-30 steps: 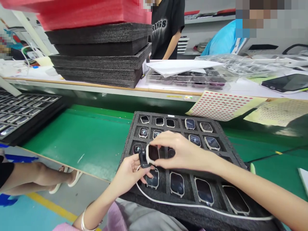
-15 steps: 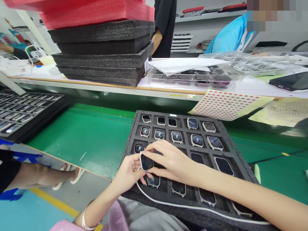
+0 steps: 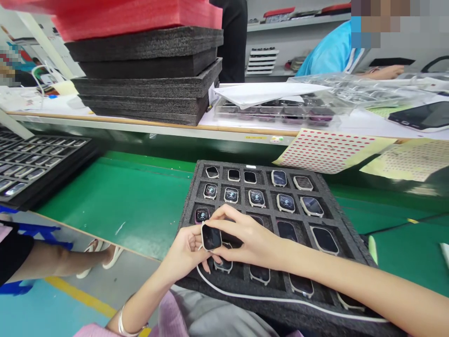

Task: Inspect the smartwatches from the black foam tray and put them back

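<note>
A black foam tray point(image 3: 335, 194) with rows of pockets holds several smartwatch bodies and rests on my lap against the green belt. Over its near left part both hands pinch one white-edged watch body point(image 3: 211, 237) with a dark screen. My right hand point(image 3: 247, 236) grips it from the top and right, fingers closed on its edges. My left hand point(image 3: 184, 252) is closed on it from below, where a white cable point(image 3: 280, 299) leads away along the tray's near edge.
A green conveyor belt point(image 3: 119, 201) carries a second tray of watches point(image 3: 31, 161) at left. Stacked black and red foam trays point(image 3: 147, 70) stand on the bench behind, beside clear plastic trays point(image 3: 280, 110) and red-dot sticker sheets point(image 3: 326, 152). Other people stand behind; another person's leg point(image 3: 52, 262) is at left.
The watch body has dropped from upright above the tray towards my left palm and now lies flatter, screen up. A black piece under it a second ago is hidden.
</note>
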`<state>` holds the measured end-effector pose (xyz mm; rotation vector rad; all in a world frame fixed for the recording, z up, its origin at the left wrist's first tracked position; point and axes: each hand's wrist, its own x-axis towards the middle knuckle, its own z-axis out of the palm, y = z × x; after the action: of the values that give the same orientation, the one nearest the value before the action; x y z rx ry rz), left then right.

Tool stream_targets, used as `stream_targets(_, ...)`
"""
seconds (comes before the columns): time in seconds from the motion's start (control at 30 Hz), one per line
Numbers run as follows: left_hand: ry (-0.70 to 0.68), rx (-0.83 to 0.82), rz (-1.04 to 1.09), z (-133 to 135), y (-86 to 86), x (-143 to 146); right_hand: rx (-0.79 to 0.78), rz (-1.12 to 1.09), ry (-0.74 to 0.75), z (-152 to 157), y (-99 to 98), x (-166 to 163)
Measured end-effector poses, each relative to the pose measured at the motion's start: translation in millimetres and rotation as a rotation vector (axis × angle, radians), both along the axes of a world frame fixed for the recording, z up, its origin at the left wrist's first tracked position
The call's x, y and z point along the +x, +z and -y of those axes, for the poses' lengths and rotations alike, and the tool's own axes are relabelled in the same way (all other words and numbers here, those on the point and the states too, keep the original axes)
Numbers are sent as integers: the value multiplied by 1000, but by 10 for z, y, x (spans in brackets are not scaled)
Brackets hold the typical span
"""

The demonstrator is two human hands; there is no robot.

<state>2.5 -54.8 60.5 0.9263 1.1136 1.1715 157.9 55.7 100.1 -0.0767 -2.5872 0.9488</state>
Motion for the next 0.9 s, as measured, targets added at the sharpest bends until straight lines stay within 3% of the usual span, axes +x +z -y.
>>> stream_targets(0.23,-105,16,112,17,112,-53,9,-1,7,-67,57,29)
stream_targets(0.47,1,20,20,29,-39,-19,118,-43,38,-35,-32,21)
stream_targets(0.67,12,7,-22,65,-60,-46,-87,-164,57,-46,-197,-11)
stream_targets(0.8,6,9,-8,59,-43,-50,-176,-150,58,-43,-188,-19)
stream_targets(0.9,-15,-1,40,27,-18,-52,-249,-136,-26,-6,-150,-46)
